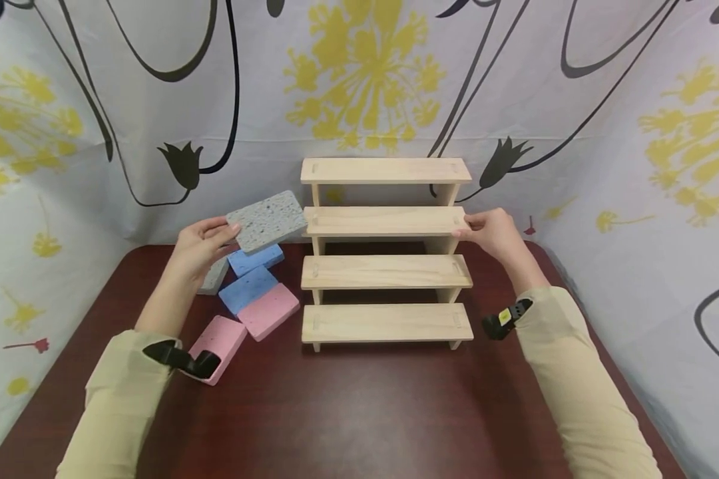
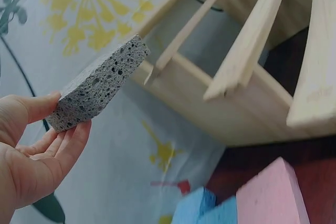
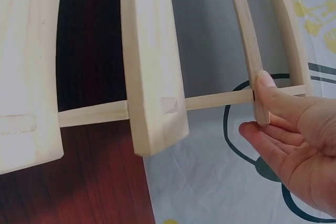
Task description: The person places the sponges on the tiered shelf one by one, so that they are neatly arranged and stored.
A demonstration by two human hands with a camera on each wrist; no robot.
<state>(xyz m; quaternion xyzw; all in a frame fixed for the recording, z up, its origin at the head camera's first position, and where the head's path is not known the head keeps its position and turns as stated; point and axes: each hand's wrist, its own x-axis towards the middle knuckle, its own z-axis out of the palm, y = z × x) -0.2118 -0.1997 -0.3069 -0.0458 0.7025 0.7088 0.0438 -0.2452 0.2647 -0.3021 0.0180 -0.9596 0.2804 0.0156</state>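
A grey, pitted sponge (image 1: 267, 222) is pinched by its left end in my left hand (image 1: 198, 249), thumb on one face and fingers on the other. In the left wrist view the sponge (image 2: 100, 88) is lifted off the table, tilted, near the side of the wooden shelf. That tiered wooden shelf (image 1: 386, 324) has several steps and stands upright on the table. At the right end of its second tier from the top, my right hand (image 1: 494, 233) grips the board between thumb and fingers. In the right wrist view the fingers (image 3: 273, 142) reach under that board's end.
Left of the shelf lie two blue sponges (image 1: 248, 291), two pink sponges (image 1: 269, 311) and another grey sponge (image 1: 214, 277), some overlapping. The dark red table (image 1: 359, 406) is bounded by patterned cloth (image 1: 251, 100) behind and at both sides.
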